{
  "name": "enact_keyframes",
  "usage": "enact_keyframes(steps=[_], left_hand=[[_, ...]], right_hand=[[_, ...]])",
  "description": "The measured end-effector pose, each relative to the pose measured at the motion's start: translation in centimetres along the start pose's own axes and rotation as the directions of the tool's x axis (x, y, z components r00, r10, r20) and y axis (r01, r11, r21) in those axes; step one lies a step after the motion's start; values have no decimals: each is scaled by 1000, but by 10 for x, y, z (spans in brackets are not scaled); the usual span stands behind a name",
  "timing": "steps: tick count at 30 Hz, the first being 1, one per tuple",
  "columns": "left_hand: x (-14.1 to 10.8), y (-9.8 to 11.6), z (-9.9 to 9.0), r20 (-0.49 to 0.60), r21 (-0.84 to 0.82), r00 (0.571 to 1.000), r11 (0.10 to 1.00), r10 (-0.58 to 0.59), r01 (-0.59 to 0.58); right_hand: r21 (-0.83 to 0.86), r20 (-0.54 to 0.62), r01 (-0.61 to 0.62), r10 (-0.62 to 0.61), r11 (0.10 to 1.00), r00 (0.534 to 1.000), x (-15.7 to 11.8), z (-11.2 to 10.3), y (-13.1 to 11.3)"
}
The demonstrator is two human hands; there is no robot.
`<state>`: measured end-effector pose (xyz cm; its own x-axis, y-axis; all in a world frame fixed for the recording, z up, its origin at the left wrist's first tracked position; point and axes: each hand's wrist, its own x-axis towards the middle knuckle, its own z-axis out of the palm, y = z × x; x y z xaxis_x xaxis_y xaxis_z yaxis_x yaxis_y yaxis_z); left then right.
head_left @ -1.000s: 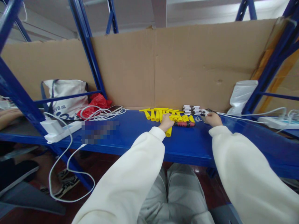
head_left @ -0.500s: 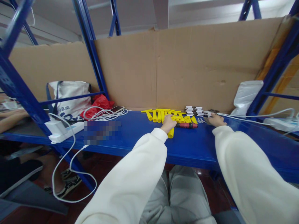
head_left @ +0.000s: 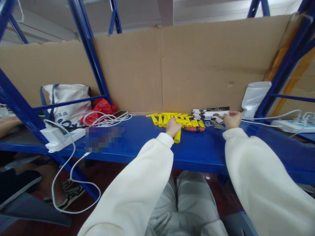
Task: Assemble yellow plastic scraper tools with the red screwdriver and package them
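Note:
My left hand (head_left: 173,127) is closed around a yellow T-shaped plastic handle (head_left: 177,137), whose round hollow-looking end points toward me. Several more yellow T-shaped handles (head_left: 164,120) lie in a row behind it. Close by is a red-and-black screwdriver (head_left: 195,129). My right hand (head_left: 232,120) pinches the right end of a white-and-black paper packet (head_left: 220,113), next to a stack of similar packets (head_left: 199,114). Beneath it on the table are a grey flat piece (head_left: 217,125) and small metal bits (head_left: 209,123), too small to name.
A cardboard sheet (head_left: 197,65) walls off the back of the blue table (head_left: 142,141). On the left are a white cloth bag (head_left: 67,101), a red plastic bag (head_left: 100,108), coiled white cable (head_left: 110,119) and a power strip (head_left: 65,139). Another person's arm (head_left: 11,126) shows at far left.
My right hand has risen slightly and shifted right of the small pile, with a white-and-black packet now visible at its fingers. My left hand keeps its hold on the yellow handle. The view has shifted slightly.

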<state>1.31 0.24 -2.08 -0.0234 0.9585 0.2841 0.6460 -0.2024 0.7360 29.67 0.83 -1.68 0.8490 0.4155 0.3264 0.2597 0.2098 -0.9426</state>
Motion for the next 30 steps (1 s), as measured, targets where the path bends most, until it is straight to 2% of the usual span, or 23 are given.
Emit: enact_keyframes(steps=[3,6,9,13,16,20,23,26,30], left_hand=[[-1,1,-4,18,74,999,997,-29,28],[0,1,-6,34,71,997,995,-67,64],[1,-1,-3,24,-52,996,994,-90,91],[2,-1,2,119,-310,983,935,-143,173],[1,2,3,180,-477,962,837,-206,269],[2,7,0,211,-699,946,638,-246,322],[5,11,-4,163,-819,938,488,-305,301],[8,13,-11,112,-901,912,347,-395,260],[11,13,-16,75,-942,861,246,-503,226]], right_hand=[[195,105,-130,111,972,988,-5,7,-6],[304,266,-182,100,935,959,-12,9,-12],[361,356,-208,72,909,932,-19,9,-15],[314,432,-143,-7,939,902,-29,9,-18],[275,500,-115,-40,955,865,-35,8,-20],[282,549,-145,-36,949,835,-41,6,-24],[277,561,-140,-42,951,827,-43,4,-26],[272,575,-126,-57,954,816,-44,4,-28],[296,614,-134,-81,946,785,-47,3,-30]])
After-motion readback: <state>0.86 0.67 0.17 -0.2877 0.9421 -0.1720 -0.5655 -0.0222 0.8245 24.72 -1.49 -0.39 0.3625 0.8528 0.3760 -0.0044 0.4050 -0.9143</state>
